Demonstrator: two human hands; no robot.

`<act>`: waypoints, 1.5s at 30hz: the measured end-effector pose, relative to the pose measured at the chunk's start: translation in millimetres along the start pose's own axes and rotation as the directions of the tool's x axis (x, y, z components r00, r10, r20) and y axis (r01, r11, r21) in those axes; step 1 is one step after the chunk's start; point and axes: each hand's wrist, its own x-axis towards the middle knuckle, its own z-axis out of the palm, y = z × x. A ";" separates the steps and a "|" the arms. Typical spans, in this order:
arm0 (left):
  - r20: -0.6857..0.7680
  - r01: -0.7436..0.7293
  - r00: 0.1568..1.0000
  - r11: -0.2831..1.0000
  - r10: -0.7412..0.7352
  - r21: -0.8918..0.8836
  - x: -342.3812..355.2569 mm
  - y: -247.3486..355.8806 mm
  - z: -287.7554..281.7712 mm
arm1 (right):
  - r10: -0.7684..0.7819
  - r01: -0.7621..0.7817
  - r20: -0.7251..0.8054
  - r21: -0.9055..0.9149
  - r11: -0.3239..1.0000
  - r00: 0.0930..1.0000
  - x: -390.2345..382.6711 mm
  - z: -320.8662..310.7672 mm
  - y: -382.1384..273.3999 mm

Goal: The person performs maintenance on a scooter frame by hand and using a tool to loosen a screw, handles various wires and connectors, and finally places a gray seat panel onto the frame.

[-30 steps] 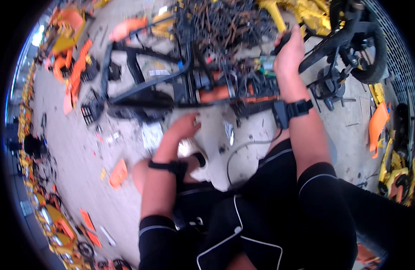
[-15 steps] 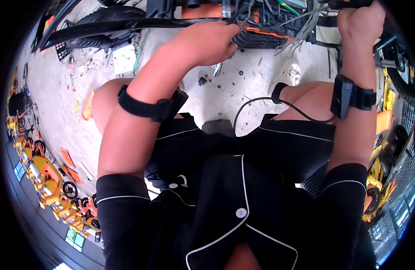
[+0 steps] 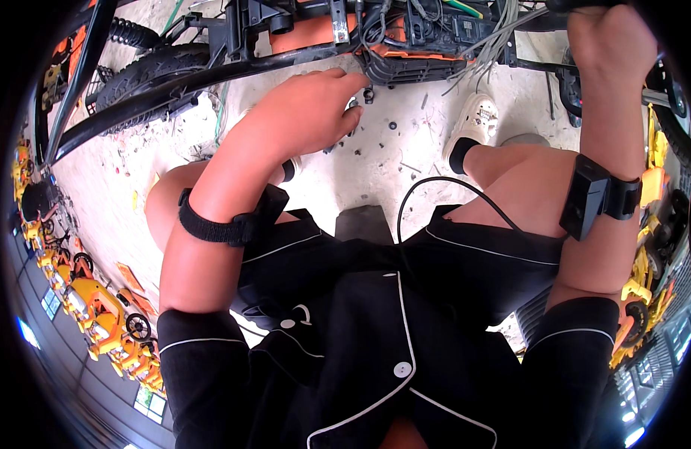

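My left hand (image 3: 315, 108) hovers just below a black tubular frame bar (image 3: 211, 75). Its fingers stretch forward, with the thumb apart from them. A small silver part (image 3: 356, 99) shows at the gap between thumb and fingers; whether it touches the hand or lies on the floor behind, I cannot tell. At the upper right, my right hand (image 3: 613, 45) is closed around a black handle-like piece (image 3: 577, 4), mostly cut off by the top edge. Between the hands sit a black ribbed housing (image 3: 413, 71), an orange panel (image 3: 304, 36) and a bundle of loose grey wires (image 3: 495, 52).
A knobby black tyre (image 3: 147, 75) lies beyond the bar at the left. Small dark bits are strewn over the pale floor (image 3: 368, 165) between my shoes. Several yellow vehicles (image 3: 91, 314) line the left side; another wheel (image 3: 671, 138) stands at far right.
My left hand has drawn back from the bar and slightly left, its fingers less curled. The bar now slants more steeply down to the left. My right hand keeps its grip.
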 end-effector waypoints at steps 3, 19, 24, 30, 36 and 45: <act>0.024 0.003 1.000 1.000 -0.003 -0.003 13.1 -2.1 -6.1 | 0.071 -0.071 -0.013 0.002 0.998 0.997 6.8 -4.0 12.0; 0.015 -0.149 0.989 0.989 0.149 -0.018 21.5 -4.0 -13.0 | 0.034 -0.029 -0.183 0.028 0.999 0.983 -13.9 -11.0 -8.5; -0.005 -0.055 0.998 0.998 0.055 -0.039 -8.2 -7.9 -17.3 | 0.091 -0.085 -0.045 0.125 0.988 0.995 -21.2 1.8 -0.3; -0.036 -0.007 0.999 1.000 0.006 -0.019 -33.6 -20.1 -21.1 | 0.151 -0.135 -0.056 0.213 0.968 0.987 -17.4 23.1 23.9; -0.028 0.019 0.999 0.997 -0.021 -0.075 -45.8 -25.5 -20.6 | 0.174 -0.177 0.057 0.054 0.983 0.983 -21.0 20.3 42.6; -0.028 -0.061 0.998 0.997 0.059 -0.047 -19.8 -15.0 -22.6 | 0.212 -0.231 0.345 0.013 0.973 0.914 -20.0 15.7 29.6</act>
